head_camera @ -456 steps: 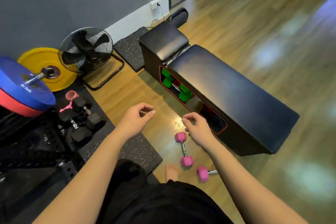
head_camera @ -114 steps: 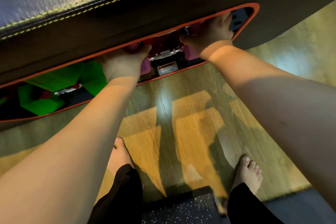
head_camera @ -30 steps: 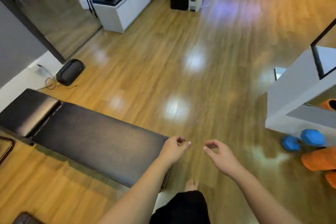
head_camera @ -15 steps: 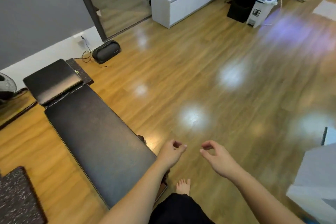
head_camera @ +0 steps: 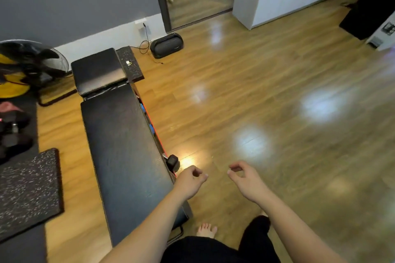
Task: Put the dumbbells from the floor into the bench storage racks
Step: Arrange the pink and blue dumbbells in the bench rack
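The black padded bench (head_camera: 119,139) runs from the lower middle up toward the grey wall. Along its right side a red-trimmed storage rack (head_camera: 152,129) shows slivers of blue dumbbell heads. A black dumbbell head (head_camera: 172,162) sticks out at the rack's near end. My left hand (head_camera: 190,180) hovers just right of the bench's near end, fingers loosely curled, holding nothing. My right hand (head_camera: 243,178) hangs over the wooden floor a little to the right, also loosely curled and holding nothing.
A black floor fan (head_camera: 32,64) and a yellow weight plate (head_camera: 12,87) stand at the far left, with speckled rubber mats (head_camera: 25,190) and dark dumbbells (head_camera: 12,132) below them. A black speaker (head_camera: 166,45) lies by the wall. A white cabinet (head_camera: 284,0) stands at the back right.
The view has swung left, so the bench now lies lengthwise with its right rack side showing. Both hands stay loosely curled and hold nothing. The white shelf at the right has left the view.
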`<state>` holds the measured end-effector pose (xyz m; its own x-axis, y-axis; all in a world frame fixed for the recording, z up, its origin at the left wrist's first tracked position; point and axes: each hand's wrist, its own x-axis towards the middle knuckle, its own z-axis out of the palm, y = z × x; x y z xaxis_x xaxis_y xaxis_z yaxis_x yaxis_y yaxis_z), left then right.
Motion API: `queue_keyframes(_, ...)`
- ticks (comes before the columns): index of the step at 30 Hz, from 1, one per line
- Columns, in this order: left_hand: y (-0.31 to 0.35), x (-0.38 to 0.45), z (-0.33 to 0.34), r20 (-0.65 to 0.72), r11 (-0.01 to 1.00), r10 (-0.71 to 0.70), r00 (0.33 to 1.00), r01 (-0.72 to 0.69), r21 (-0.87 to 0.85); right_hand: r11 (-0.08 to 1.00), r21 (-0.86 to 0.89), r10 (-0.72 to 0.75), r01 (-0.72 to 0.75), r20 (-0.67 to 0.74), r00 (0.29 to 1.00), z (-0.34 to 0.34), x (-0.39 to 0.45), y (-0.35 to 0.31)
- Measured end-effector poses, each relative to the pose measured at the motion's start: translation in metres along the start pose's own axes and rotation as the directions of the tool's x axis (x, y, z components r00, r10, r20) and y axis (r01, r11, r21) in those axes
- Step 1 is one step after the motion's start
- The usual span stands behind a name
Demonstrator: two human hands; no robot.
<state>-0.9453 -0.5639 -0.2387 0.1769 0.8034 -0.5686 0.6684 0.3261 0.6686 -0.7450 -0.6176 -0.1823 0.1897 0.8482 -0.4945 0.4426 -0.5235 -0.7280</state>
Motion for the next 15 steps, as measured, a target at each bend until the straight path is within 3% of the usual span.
queue_keyframes(9, 0.058, 0.016, 0.032, -0.196, 0.975, -0.181, 0.964, 0.149, -0.168, 0.985, -0.093, -0.114, 0.144, 0.272, 0.956, -0.059, 0.082, -0.002)
queue_keyframes(15, 0.102, 0.015, 0.043, -0.311, 0.930, -0.292, 0.904, 0.193, -0.312, 0.955, -0.135, -0.180, 0.264, 0.443, 0.878, -0.095, 0.123, -0.014)
